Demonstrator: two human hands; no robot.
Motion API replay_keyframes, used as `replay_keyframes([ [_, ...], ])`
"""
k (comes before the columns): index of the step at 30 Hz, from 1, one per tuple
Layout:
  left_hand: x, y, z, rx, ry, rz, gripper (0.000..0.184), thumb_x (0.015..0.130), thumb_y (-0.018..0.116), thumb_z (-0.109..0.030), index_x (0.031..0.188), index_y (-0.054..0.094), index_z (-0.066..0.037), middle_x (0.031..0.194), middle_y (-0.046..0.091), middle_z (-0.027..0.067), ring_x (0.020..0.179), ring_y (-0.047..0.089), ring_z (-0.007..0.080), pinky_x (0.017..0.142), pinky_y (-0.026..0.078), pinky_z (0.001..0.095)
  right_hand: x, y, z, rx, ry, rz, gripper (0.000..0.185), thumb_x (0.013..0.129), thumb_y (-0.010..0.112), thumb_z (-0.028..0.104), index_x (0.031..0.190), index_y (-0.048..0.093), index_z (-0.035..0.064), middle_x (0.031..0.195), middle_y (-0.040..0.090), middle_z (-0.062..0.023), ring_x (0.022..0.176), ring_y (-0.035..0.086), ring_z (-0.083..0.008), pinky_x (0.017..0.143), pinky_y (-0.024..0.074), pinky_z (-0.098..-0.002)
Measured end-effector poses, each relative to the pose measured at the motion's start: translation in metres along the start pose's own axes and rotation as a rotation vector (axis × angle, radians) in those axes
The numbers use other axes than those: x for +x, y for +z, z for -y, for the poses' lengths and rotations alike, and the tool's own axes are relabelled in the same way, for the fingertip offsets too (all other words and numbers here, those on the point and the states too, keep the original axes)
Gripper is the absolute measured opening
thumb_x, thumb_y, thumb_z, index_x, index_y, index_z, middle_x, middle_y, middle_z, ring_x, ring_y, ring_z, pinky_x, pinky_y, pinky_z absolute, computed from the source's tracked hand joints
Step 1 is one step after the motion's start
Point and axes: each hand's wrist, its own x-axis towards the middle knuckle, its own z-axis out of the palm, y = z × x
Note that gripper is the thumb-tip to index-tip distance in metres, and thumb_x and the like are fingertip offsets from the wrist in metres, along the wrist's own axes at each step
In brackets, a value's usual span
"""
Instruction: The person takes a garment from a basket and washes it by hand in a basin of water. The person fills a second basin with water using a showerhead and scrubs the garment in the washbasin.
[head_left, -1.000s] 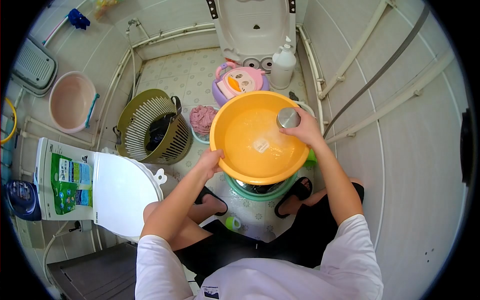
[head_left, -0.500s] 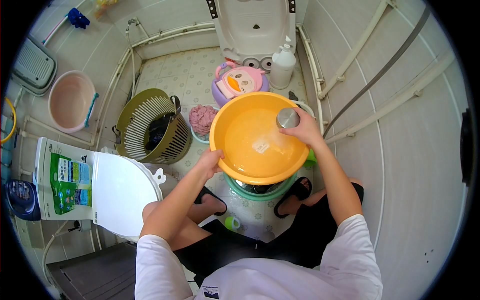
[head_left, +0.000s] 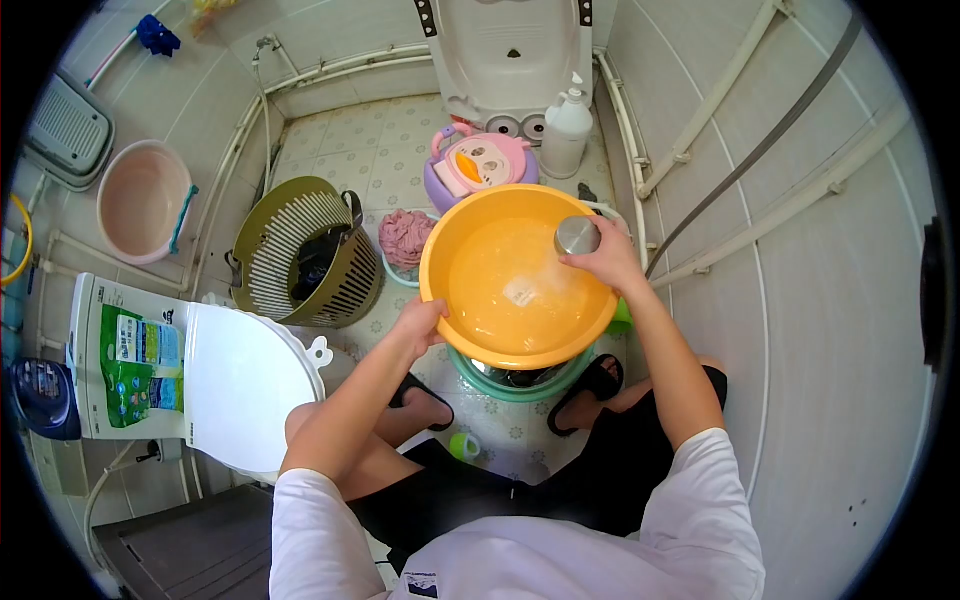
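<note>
A yellow basin (head_left: 480,270) is held out in front of me, above a green basin (head_left: 525,392) on the floor with dark items in it. My left hand (head_left: 422,325) is closed on the left side of its rim. Over the right side of the basin, my right hand (head_left: 612,258) grips a round silver metal container (head_left: 577,236), its flat end facing up. Its lower part is hidden by my fingers and the angle. A pale label shows on the basin's bottom, with a whitish haze or glare beside it.
Left of the basin stand an olive laundry basket (head_left: 355,285) with dark cloth and a small tub with pink cloth (head_left: 406,237). A white toilet (head_left: 250,390) is at lower left. Ahead are a pink and purple potty (head_left: 485,165) and a white pump bottle (head_left: 567,130).
My right hand and the silver container have shifted very slightly to the right. Otherwise nothing has visibly changed.
</note>
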Motion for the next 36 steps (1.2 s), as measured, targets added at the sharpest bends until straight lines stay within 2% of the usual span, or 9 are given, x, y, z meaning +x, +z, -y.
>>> replay_keyframes([
  [3,-0.001,0.002,0.0,-0.007,0.001,-0.014,0.042,0.078,0.051,0.002,0.119,0.053,-0.006,0.105,0.068,0.0089,0.085,0.072,0.0235,0.068,0.063,0.0383,0.003,0.006,-0.007,0.024,0.043,-0.069,0.094,0.055,0.093,0.042,0.133,0.057,0.0029,0.139,0.043,-0.0262,0.131,0.048,-0.0384,0.103,0.0481,-0.0407],
  [6,-0.002,0.003,-0.001,-0.012,0.001,-0.021,0.042,0.078,0.051,0.002,0.119,0.053,-0.006,0.104,0.068,0.0087,0.083,0.072,0.0234,0.066,0.063,0.0375,0.008,0.014,-0.019,-0.082,-0.013,-0.167,0.095,0.054,0.093,0.044,0.133,0.057,0.0035,0.138,0.044,-0.0309,0.136,0.043,-0.0394,0.103,0.0473,-0.0416],
  [9,-0.003,0.004,-0.003,-0.006,0.001,-0.028,0.042,0.078,0.051,0.002,0.119,0.052,-0.006,0.103,0.068,0.0082,0.082,0.072,0.0228,0.064,0.062,0.0364,0.007,0.013,-0.019,-0.083,0.032,-0.114,0.094,0.053,0.093,0.045,0.131,0.059,0.004,0.136,0.049,-0.0303,0.13,0.049,-0.0392,0.103,0.0476,-0.0433],
  [12,-0.005,0.004,-0.006,0.018,-0.005,-0.032,0.042,0.078,0.051,0.002,0.119,0.052,-0.008,0.103,0.068,0.0073,0.081,0.072,0.0217,0.062,0.061,0.0349,0.012,0.005,-0.015,0.099,0.055,0.129,0.093,0.053,0.093,0.043,0.131,0.06,0.0045,0.13,0.057,-0.0279,0.122,0.056,-0.0388,0.101,0.0482,-0.0444],
  [15,-0.008,0.004,-0.006,0.02,0.0,-0.039,0.042,0.078,0.051,0.002,0.119,0.052,-0.008,0.101,0.068,0.0066,0.08,0.071,0.0209,0.06,0.06,0.0339,0.014,0.015,-0.023,0.089,-0.001,0.081,0.092,0.053,0.093,0.042,0.13,0.061,0.0048,0.123,0.063,-0.0241,0.114,0.061,-0.0384,0.099,0.0493,-0.0444],
  [21,-0.005,0.004,-0.004,0.017,0.008,-0.034,0.042,0.078,0.051,0.001,0.118,0.053,-0.009,0.1,0.068,0.0059,0.078,0.071,0.0206,0.06,0.06,0.0341,0.018,0.019,-0.03,0.099,-0.011,0.086,0.092,0.054,0.093,0.042,0.131,0.06,0.004,0.121,0.064,-0.0242,0.113,0.062,-0.0387,0.098,0.0504,-0.044],
  [30,-0.009,0.007,-0.004,0.022,0.01,-0.045,0.044,0.077,0.051,0.001,0.119,0.053,-0.01,0.1,0.069,0.0052,0.078,0.071,0.0197,0.06,0.061,0.0334,0.015,0.016,-0.025,0.106,0.039,0.103,0.09,0.055,0.093,0.04,0.129,0.06,0.0014,0.119,0.069,-0.0208,0.11,0.067,-0.0329,0.094,0.0532,-0.0398],
  [36,-0.007,0.005,-0.004,0.032,0.004,-0.054,0.043,0.077,0.051,0.0,0.118,0.054,-0.01,0.099,0.069,0.004,0.076,0.071,0.0187,0.058,0.059,0.032,0.017,0.018,-0.029,0.131,0.022,0.11,0.09,0.053,0.094,0.039,0.128,0.061,0.0008,0.115,0.069,-0.0208,0.105,0.068,-0.0328,0.092,0.0538,-0.0393],
])
